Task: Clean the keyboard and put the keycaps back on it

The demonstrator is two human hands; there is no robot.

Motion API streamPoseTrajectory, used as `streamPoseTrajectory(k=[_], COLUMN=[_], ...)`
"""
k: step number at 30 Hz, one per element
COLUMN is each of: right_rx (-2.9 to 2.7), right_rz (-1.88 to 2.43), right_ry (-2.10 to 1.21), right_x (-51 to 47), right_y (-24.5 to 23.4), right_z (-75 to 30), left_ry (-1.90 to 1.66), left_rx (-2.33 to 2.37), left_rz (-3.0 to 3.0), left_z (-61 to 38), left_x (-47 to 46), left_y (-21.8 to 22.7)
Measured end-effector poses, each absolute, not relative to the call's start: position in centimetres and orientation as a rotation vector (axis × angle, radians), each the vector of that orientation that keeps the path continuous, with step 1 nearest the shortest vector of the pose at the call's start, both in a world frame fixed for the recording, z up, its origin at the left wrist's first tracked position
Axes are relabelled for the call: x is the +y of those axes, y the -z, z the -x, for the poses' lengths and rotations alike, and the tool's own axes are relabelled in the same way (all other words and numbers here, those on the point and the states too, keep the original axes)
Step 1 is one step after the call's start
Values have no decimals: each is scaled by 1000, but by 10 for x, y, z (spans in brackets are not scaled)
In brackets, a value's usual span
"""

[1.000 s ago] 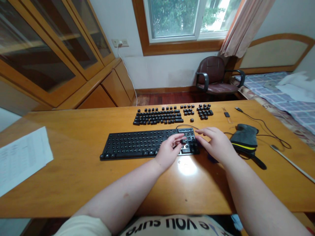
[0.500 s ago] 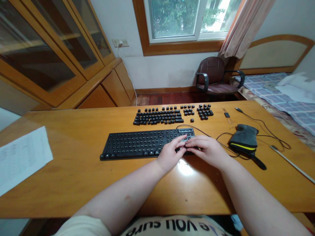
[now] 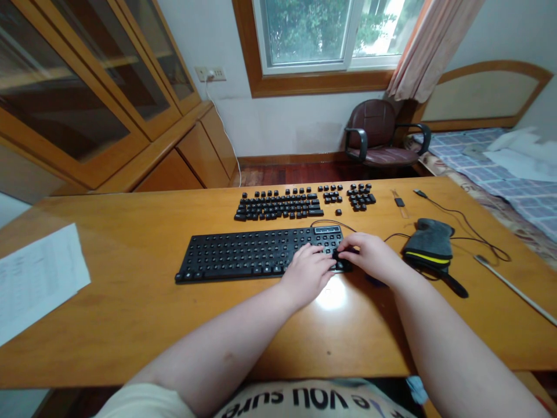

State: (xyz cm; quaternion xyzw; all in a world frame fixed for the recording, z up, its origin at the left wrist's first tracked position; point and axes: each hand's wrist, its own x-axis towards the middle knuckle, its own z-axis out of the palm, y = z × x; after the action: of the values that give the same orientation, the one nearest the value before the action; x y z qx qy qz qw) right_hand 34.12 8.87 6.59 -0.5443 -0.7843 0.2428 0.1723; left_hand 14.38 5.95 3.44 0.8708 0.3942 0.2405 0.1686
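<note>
A black keyboard base [image 3: 243, 255] with its keycaps off lies in the middle of the wooden desk [image 3: 130, 302]. Behind it the removed keycaps [image 3: 278, 206] are set out in keyboard order, with one lone keycap [image 3: 339, 212] apart. My left hand [image 3: 308, 276] rests on the keyboard's right end, its fingers lying forward on the switches and holding nothing. My right hand [image 3: 369, 258] is beside it, fingertips pinched on a small black keycap [image 3: 336, 254] at the keyboard's lower right corner.
A grey pouch with a yellow stripe [image 3: 429, 244] and black cables [image 3: 478, 238] lie to the right, with a thin rod [image 3: 513, 287] near the desk edge. A printed sheet [image 3: 35, 278] lies at far left. A chair [image 3: 378, 136] and a bed [image 3: 513, 174] stand beyond.
My right hand has moved from spread beside the keyboard to a pinch on a keycap at its right end. My left hand has shifted slightly right along the keyboard.
</note>
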Motion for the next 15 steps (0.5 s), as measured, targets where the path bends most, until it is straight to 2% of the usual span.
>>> streamPoseTrajectory(k=[15], right_rx=[-2338], right_rz=[1433], right_ry=[-732], right_x=[93], right_y=[-53], right_z=[-341], left_ry=[-655], left_rx=[1234], left_rz=[-2495], left_z=[-144], left_x=[60], left_y=[-26])
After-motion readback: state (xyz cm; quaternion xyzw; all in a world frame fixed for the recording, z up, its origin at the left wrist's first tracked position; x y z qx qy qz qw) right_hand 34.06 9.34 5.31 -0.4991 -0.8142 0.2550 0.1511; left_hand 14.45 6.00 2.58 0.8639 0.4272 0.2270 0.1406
